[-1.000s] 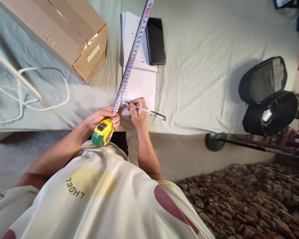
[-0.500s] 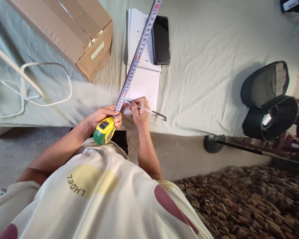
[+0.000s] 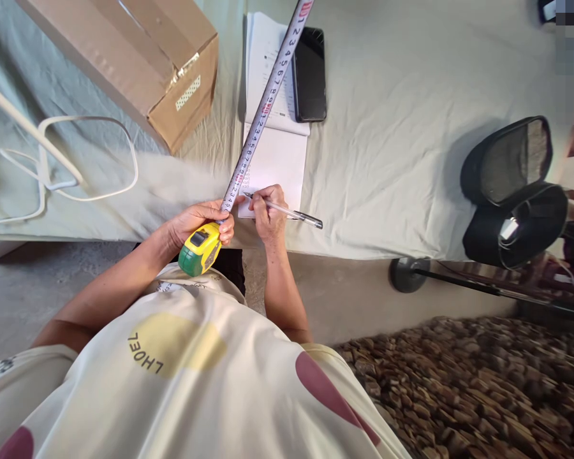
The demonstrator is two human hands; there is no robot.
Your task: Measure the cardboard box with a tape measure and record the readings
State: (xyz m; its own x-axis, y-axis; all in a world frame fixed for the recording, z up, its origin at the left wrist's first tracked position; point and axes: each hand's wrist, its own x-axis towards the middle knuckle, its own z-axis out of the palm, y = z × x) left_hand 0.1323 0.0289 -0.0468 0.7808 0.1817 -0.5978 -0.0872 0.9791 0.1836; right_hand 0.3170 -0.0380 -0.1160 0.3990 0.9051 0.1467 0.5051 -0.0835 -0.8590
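Observation:
My left hand (image 3: pixel 196 221) is closed around a yellow and green tape measure (image 3: pixel 199 249) at the table's near edge. Its blade (image 3: pixel 266 102) runs out long, up and to the right, across an open notepad (image 3: pixel 273 153). My right hand (image 3: pixel 266 213) pinches a pen (image 3: pixel 287 211) whose tip rests on the lower left of the notepad page, right beside the blade. A black phone (image 3: pixel 309 74) lies on the upper part of the notepad, to the right of the blade.
A taped cardboard box (image 3: pixel 138 60) stands at the back left on the cloth-covered table (image 3: pixel 402 127). A white cable (image 3: pixel 67 159) loops at the left. A black open case (image 3: pixel 516 191) sits at the right edge. Below are a lamp base (image 3: pixel 406 274) and a patterned rug (image 3: pixel 483 382).
The view has shifted slightly; both hands stay in place, with the pen still on the page and the tape still extended.

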